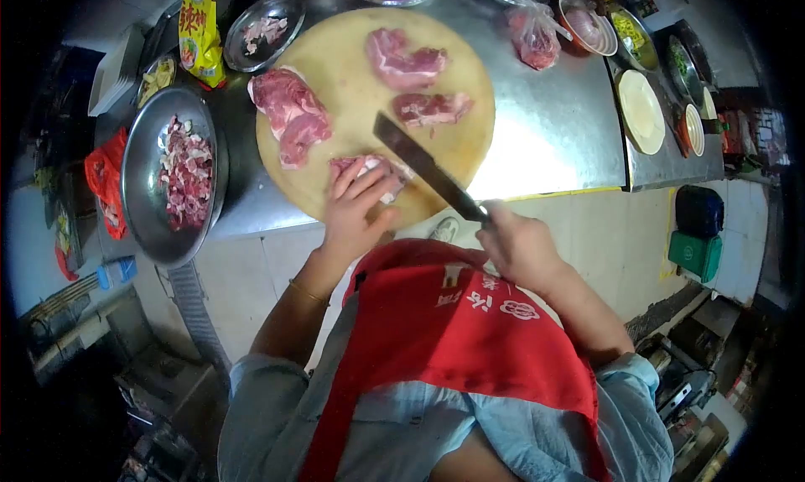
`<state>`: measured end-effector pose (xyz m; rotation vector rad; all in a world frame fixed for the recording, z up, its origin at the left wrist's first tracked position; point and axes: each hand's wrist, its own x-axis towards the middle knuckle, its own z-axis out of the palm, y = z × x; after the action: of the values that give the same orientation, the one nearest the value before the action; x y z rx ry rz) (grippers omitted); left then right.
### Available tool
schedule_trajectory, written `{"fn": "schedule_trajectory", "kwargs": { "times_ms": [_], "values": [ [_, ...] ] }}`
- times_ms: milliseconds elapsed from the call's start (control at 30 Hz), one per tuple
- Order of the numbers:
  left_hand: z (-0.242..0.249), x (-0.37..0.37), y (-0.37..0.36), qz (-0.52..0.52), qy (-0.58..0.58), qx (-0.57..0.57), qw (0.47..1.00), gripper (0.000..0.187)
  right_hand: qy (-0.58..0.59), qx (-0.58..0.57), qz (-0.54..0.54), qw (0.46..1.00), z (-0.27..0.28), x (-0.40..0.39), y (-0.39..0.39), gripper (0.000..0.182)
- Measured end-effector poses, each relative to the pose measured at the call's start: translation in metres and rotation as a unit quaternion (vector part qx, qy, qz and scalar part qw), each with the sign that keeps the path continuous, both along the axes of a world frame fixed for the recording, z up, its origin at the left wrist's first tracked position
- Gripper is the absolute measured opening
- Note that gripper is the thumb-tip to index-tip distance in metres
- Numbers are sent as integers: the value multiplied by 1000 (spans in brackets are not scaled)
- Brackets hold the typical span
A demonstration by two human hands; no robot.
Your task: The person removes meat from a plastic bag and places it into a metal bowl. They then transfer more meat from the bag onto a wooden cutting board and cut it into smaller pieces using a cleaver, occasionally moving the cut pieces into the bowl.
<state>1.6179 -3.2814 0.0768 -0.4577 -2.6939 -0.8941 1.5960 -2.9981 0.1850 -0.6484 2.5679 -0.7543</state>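
My right hand (518, 245) is closed around the handle of a kitchen knife (423, 163). Its dark, square-tipped blade slants up and left over the round cutting board (352, 88). At the board's near edge, my left hand (360, 198) presses its bent fingers on a piece of raw meat (345, 165), partly covering it. Farther left on the board lies a larger piece of meat (292, 113) with pale fat. Two more pieces, an upper cut (404, 61) and a darker lower cut (432, 109), rest on the right side, apart from both hands.
A big metal bowl (138, 180) of cut meat stands left of the board. Behind it are a small metal dish (245, 58) with meat bits and a yellow packet (199, 37). Bagged meat (537, 50) and a cream plate (641, 113) sit to the right on the steel counter (562, 138).
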Motion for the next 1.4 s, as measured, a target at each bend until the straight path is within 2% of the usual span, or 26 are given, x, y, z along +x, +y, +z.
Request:
{"fn": "schedule_trajectory", "kwargs": {
  "times_ms": [100, 133, 233, 333, 467, 567, 600, 700, 733, 833, 933, 1033, 1133, 1233, 1267, 1400],
  "values": [
    [2, 5, -3, 60, 16, 20, 998, 32, 21, 22, 46, 998, 3, -3, -12, 27],
    [3, 2, -1, 74, 13, -9, 997, 26, 22, 29, 57, 998, 2, -4, -16, 27],
    [-1, -1, -2, 53, -47, -29, 997, 18, 23, 68, 88, 993, 4, -7, -26, 27],
    [-6, -2, -3, 47, -43, -54, 997, 16, 17, 105, 112, 988, 6, -8, -32, 29],
    [-11, -4, -4, 51, -9, -52, 997, 18, -13, 155, 146, 977, 8, -21, -41, 32],
    [-12, -6, -4, 59, -10, -36, 998, 18, -39, 138, 140, 980, -2, -42, -60, 24],
    [-10, -6, -4, 54, -16, -31, 998, 18, 18, 73, 124, 989, -21, -45, -69, 23],
    [-11, 1, -5, 49, -26, -11, 998, 20, 16, 75, 146, 986, -34, -51, -92, 24],
    [-10, 1, -10, 49, -24, -2, 999, 21, -27, 87, 137, 986, -25, -47, -84, 26],
    [-7, 11, -22, 29, -52, 45, 997, 31, -59, 115, 138, 982, -3, -41, -28, 26],
    [-7, 12, -28, 10, -14, 29, 999, 28, -22, 81, 75, 994, -4, -34, 11, 29],
    [-8, 12, -24, 31, -30, 73, 996, 26, -41, 54, -18, 998, 0, -30, 7, 28],
    [-2, 3, -19, 9, -11, -56, 998, 26, -43, -5, -83, 996, -6, -20, 6, 26],
    [-6, -30, -14, -29, -12, -101, 994, 27, -7, 45, -92, 995, -31, -11, 17, 26],
    [-9, -43, -13, -34, 1, -125, 992, 28, -10, 29, -104, 994, -34, -10, 18, 26],
    [14, -79, 1, 14, 17, -12, 1000, 22, -27, -5, -133, 991, -37, -7, 20, 27]
  ]
}}
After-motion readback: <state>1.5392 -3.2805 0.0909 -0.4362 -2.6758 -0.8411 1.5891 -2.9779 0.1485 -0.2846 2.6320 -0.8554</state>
